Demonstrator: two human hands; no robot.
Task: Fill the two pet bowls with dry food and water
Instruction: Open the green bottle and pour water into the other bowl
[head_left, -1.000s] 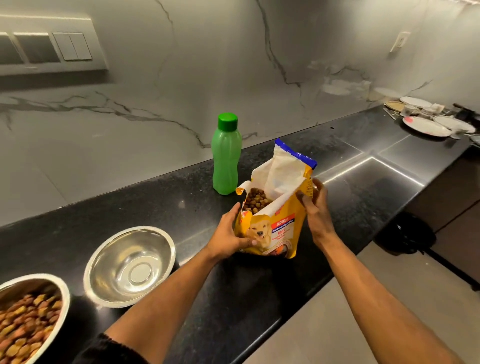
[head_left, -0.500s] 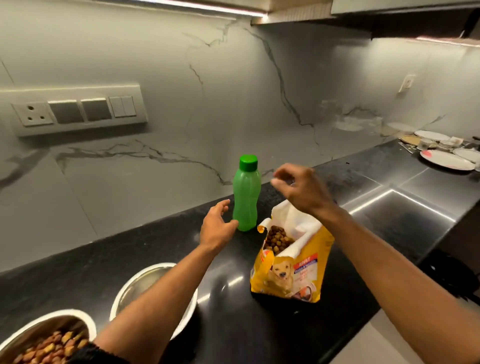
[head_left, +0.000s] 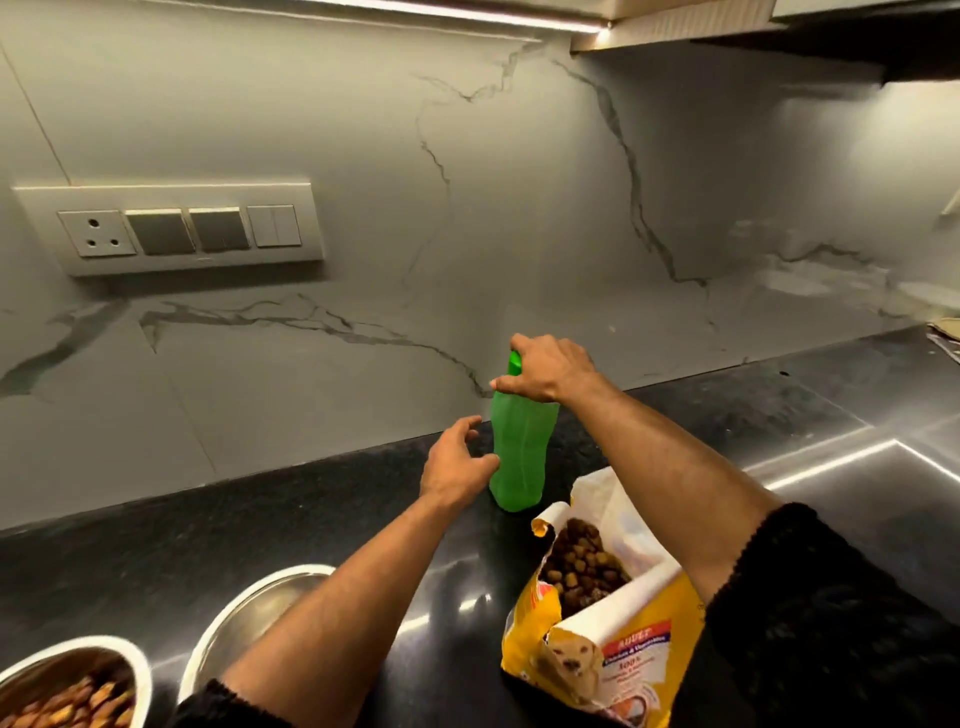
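Observation:
A green plastic bottle (head_left: 522, 452) stands upright on the black counter (head_left: 311, 514) near the wall. My right hand (head_left: 548, 369) is closed over its green cap from above. My left hand (head_left: 457, 462) is beside the bottle's body with fingers spread, thumb touching or almost touching it. An open yellow dog food bag (head_left: 587, 608) full of brown kibble stands in front of the bottle, under my right forearm. A steel bowl (head_left: 67, 686) holding kibble sits at the bottom left. A second steel bowl (head_left: 244, 618) is next to it, mostly hidden by my left forearm.
A marble-look wall (head_left: 467, 234) rises right behind the bottle. A switch and socket panel (head_left: 176, 228) is mounted on it at the left. A cabinet underside with a light strip (head_left: 467, 13) runs overhead. The counter stretches away to the right.
Both hands let go of the food bag and moved to the bottle. My right hand now grips the cap; my left hand has come up against the bottle's side. The view tilted upward.

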